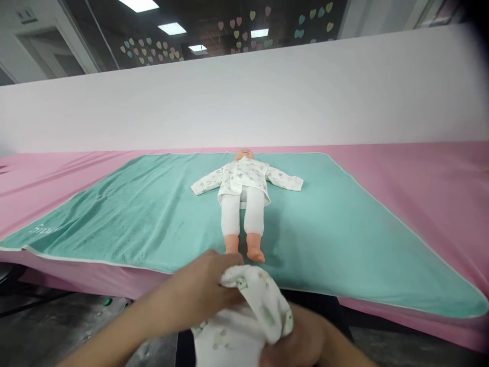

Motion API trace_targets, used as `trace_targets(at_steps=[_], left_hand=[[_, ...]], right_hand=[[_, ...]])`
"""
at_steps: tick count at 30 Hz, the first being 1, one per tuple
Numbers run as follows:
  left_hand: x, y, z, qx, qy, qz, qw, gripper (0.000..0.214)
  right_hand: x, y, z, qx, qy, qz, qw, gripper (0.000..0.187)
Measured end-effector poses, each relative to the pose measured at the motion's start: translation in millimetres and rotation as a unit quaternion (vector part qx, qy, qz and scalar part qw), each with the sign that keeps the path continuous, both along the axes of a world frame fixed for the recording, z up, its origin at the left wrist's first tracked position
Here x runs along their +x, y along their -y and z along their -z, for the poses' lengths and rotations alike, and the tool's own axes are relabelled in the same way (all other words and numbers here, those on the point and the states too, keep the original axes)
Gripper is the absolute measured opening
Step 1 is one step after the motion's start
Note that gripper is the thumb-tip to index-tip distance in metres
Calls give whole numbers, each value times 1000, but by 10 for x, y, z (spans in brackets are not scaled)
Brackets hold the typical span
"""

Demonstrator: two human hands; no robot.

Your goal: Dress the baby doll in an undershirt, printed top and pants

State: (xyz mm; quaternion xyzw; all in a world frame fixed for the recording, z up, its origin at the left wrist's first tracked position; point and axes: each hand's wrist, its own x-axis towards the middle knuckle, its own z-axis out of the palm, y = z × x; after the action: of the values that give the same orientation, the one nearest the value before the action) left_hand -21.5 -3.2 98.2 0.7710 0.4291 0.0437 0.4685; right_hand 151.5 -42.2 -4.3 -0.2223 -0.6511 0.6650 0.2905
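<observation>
A baby doll (244,196) lies on its back on a teal towel (145,214), head away from me, dressed in a white printed top and white leggings, its bare feet toward me. Just below the feet, my left hand (204,288) grips a bunched white printed garment (248,316), fingers closed over its upper edge. My right hand (305,339) is under the same cloth at the bottom of the view, mostly covered by it, so its fingers do not show.
The towel is spread over a pink sheet (428,188) on a long table. A white panel (267,97) stands behind it. A dark floor (57,321) shows beneath the table's near edge at lower left.
</observation>
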Motion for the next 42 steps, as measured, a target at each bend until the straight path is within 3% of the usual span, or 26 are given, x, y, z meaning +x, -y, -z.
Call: trace_targets(at_steps=[3,6,11,15,19,22,24,26,29,32,36,39,42], left_hand=[[-38,-81,-187,-72,6,47,996,25],[-15,-139,-224,-77,20,38,996,30],[103,-372,-38,59,57,-61,995,27],[197,-603,164,151,-7,-39,988,22],[278,-730,412,271,-76,21,959,13],[313,-773,525,324,-132,27,936,9],[318,-773,506,323,-149,22,935,11],[306,-748,421,281,-119,23,952,13],[271,-685,291,163,-15,22,986,21],[252,-651,291,111,73,-15,991,23],[269,-692,433,153,140,-82,975,9],[293,-784,506,217,120,-131,960,9],[336,-933,528,289,80,-134,945,14]], right_hand=[[221,-131,-193,-57,-81,-18,995,49],[357,-294,-329,-72,-87,48,993,29],[314,-479,-305,-82,-10,250,965,35],[310,-508,-143,8,116,344,932,23],[361,-525,-18,101,197,343,913,17],[368,-568,-13,146,210,336,906,13],[374,-602,-45,145,197,330,912,11],[393,-629,-86,114,156,316,929,15],[428,-651,-130,66,94,309,944,18],[438,-668,-148,50,85,343,934,19],[479,-741,-141,96,113,354,923,24],[561,-848,-89,121,157,379,904,22],[590,-979,-12,52,105,393,912,25]])
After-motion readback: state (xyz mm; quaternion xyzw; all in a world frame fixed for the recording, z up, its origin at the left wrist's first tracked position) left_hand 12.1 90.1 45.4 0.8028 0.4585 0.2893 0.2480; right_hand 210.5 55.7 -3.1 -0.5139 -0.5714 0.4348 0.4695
